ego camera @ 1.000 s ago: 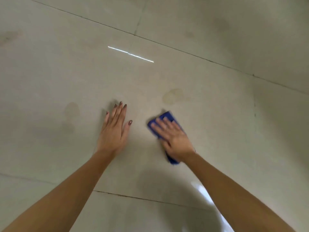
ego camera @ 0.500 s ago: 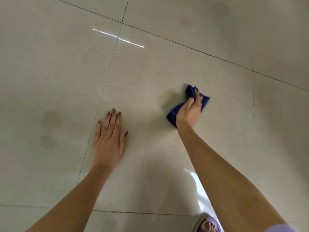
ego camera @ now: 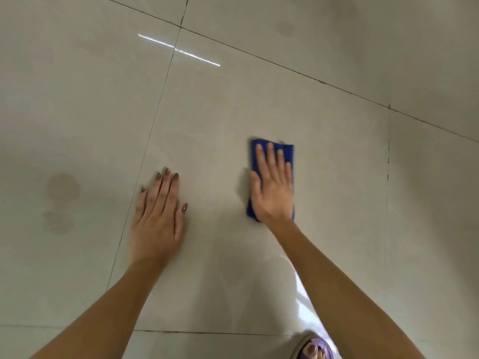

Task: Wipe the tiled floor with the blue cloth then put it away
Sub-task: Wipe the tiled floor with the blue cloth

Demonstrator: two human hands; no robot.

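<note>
right hand (ego camera: 272, 190) flat, fingers spread on folded blue cloth (ego camera: 287, 151); left hand (ego camera: 158, 218) open, bracing on glossy beige tiled floor (ego camera: 337, 229). keep even pressure, overlap strokes toward stains left of it.

I see glossy beige floor (ego camera: 324, 60), dark grout lines. On it: folded cloth (ego camera: 288, 152) under right hand (ego camera: 272, 190), left hand (ego camera: 158, 216) flat, two faint stains (ego camera: 62, 187) at left.

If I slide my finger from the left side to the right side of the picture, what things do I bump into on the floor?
Two dark smudges → left hand flat on the tile → right hand pressing the blue cloth → the cracked grout line.
</note>
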